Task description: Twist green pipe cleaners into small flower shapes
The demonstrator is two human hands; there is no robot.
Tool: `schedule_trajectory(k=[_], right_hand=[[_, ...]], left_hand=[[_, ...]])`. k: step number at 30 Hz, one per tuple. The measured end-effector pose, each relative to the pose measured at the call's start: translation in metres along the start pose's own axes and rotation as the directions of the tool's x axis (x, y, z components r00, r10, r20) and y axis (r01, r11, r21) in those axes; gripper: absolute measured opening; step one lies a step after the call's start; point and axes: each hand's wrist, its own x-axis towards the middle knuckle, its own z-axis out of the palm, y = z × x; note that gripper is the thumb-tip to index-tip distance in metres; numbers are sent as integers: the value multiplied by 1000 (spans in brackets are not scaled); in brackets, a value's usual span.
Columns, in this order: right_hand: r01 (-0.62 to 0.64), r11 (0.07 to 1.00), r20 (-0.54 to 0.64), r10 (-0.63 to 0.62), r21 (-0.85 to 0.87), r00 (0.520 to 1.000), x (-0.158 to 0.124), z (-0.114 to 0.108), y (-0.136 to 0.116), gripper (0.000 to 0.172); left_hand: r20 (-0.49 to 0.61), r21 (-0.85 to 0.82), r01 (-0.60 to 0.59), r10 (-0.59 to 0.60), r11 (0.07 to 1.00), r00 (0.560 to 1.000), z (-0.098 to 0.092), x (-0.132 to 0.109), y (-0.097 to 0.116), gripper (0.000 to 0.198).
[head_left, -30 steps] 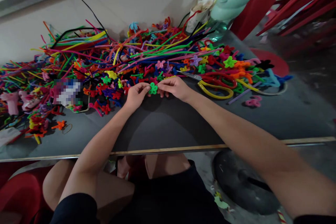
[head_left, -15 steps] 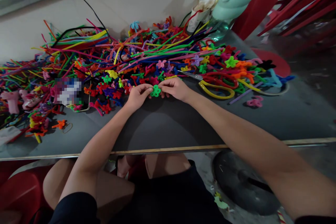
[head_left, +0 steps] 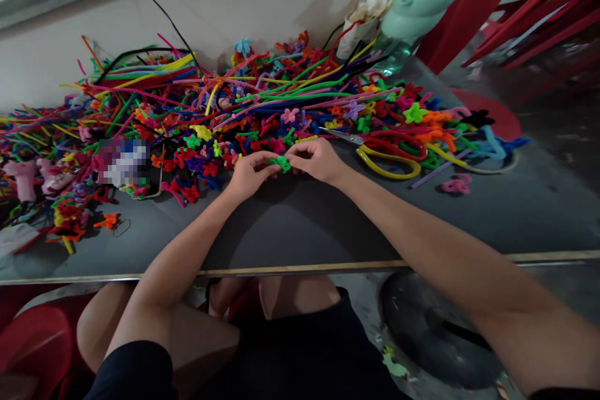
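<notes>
A small green pipe-cleaner flower [head_left: 283,164] is pinched between my two hands, just above the dark table [head_left: 300,225]. My left hand [head_left: 254,174] grips its left side with thumb and fingers. On its right side, my right hand [head_left: 315,160] closes thumb and fingertips on it. The fingers cover part of the petals. Beyond my hands lie bent pipe-cleaner flowers in many colours, among them a yellow one [head_left: 201,132] and a pink one [head_left: 290,115]. Scissors with red and yellow handles [head_left: 391,165] lie to the right of my right hand.
Long pipe cleaners [head_left: 300,87] heap along the wall. A green-capped bottle [head_left: 412,19] and a paper cup [head_left: 349,40] stand at the back right. A pink looped piece [head_left: 456,184] lies at right, and an orange flower [head_left: 107,220] near a rubber band at left.
The green flower has been tilted between my fingers, so its round face shows less than before. My left fingers have shifted slightly right, closer to my right hand.
</notes>
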Motion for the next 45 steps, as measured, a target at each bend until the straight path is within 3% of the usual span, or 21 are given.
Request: schedule_trajectory(k=[4, 9, 16, 21, 25, 31, 35, 38, 45], right_hand=[[-33, 998, 113, 26, 56, 993, 1, -3, 1, 22], [-67, 994, 314, 37, 85, 949, 6, -7, 7, 19], [-61, 994, 345, 27, 89, 938, 11, -6, 11, 26], [-60, 996, 426, 26, 66, 904, 10, -7, 10, 28], [24, 999, 498, -45, 48, 866, 8, -8, 6, 29], [13, 997, 526, -49, 73, 849, 3, -5, 1, 31], [-59, 993, 450, 9, 98, 893, 5, -4, 6, 35], [-118, 985, 442, 49, 129, 895, 8, -4, 12, 39], [-73, 989, 473, 4, 128, 881, 6, -2, 8, 38]], left_hand=[[18, -38, -10, 11, 999, 1000, 0, -2, 2, 29], [172, -179, 47, -15, 983, 985, -3, -5, 7, 36], [269, -273, 170, -95, 947, 959, -6, -7, 14, 47], [402, -369, 315, -156, 875, 902, -13, -8, 14, 64], [482, -370, 394, -189, 841, 856, -16, -10, 17, 62], [529, -343, 386, -163, 857, 833, -18, -12, 24, 53], [499, -365, 356, -142, 860, 855, -17, -10, 23, 58], [515, -353, 331, -113, 875, 850, -16, -9, 23, 63], [564, -318, 323, -95, 891, 820, -18, -11, 25, 72]])
